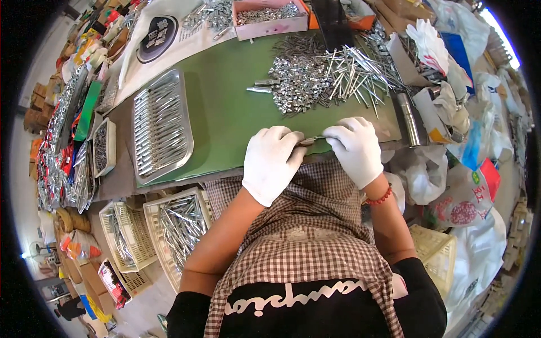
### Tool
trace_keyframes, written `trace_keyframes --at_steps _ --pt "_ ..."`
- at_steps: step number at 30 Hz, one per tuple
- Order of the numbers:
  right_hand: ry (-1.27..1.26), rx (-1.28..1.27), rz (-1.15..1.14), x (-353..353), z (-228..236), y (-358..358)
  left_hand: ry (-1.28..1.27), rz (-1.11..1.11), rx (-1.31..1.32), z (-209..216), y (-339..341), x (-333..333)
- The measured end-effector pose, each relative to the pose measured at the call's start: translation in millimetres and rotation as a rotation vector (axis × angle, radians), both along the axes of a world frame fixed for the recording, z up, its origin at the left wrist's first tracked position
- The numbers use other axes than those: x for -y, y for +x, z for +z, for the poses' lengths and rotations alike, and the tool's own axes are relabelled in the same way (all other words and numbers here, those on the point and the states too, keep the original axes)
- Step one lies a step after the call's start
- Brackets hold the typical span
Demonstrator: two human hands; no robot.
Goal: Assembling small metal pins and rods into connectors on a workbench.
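Observation:
My left hand point(271, 160), in a white glove, pinches a small metal piece point(309, 141) at the near edge of the green mat point(225, 101). My right hand point(356, 149), gloved too, closes on the piece's right end, thumb and fingertips together. What exactly the piece is stays partly covered by the fingers. Beyond the hands lies a heap of small shiny metal fittings point(298, 81). Long thin metal pins point(358, 76) are strewn to its right, and dark screws point(298, 46) lie behind. Two short metal cylinders point(262, 86) rest left of the heap.
Left on the mat, a metal tray point(189, 143) holds rows of slim metal parts. A pink box point(270, 31) of small parts stands at the back. A metal tube point(409, 121) lies at the right edge. Plastic baskets point(151, 217) of metal parts sit below the table.

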State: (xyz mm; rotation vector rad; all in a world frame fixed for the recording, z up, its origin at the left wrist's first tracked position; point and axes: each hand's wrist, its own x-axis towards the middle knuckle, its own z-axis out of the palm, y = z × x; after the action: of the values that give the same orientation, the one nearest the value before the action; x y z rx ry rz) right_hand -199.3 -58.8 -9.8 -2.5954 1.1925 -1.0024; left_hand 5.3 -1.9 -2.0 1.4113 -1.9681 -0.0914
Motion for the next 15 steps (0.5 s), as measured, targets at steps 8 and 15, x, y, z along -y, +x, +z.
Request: trace_keyframes --at_steps 8,15 --pt "0.043 -0.031 0.014 4.1 1.2 -1.1 -0.036 0.048 0.058 -8.6 -4.3 1.1" --pt "0.011 -0.035 0.072 7.0 8.4 2.7 -0.041 0.088 0.111 -9.0 -6.7 0.3"
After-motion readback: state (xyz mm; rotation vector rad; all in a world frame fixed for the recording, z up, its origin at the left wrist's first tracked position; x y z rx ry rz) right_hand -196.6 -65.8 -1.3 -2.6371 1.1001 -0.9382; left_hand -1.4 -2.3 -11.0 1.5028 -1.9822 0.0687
